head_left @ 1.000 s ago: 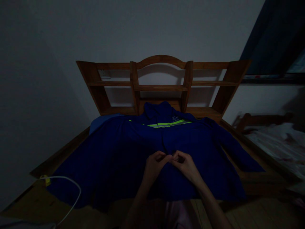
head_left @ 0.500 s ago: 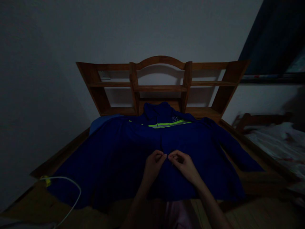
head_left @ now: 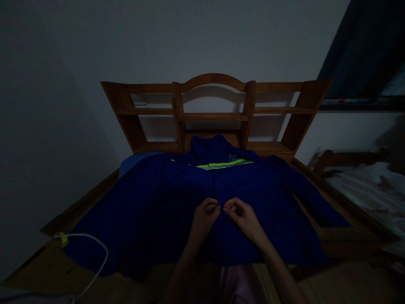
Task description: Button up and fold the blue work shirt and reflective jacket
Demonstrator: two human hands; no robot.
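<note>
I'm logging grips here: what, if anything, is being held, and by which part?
The blue jacket: the left hand and right hand appear to pinch its front opening; finer detail is too dark to tell.

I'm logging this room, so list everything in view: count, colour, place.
Jacket: one, blue, spread on table
Stripe: one, yellow-green and grey, jacket's neck opening
Table: one, brown, under jacket
Shelf unit: one, brown, table's back
Cloth: one, lighter blue, back left
Cable: one, white, front left
Small item: one, yellow, by cable
Wall fitting: one, white, behind shelves
Curtain: one, dark blue, upper right
Frame: one, brown, right
Sheeting: count unclear, whitish, right
Wall: count unclear, grey, behind
Floor: one, brown, lower right
Clothing: one, pinkish, bottom
Left hand, right hand: one each, bare, jacket front
</note>
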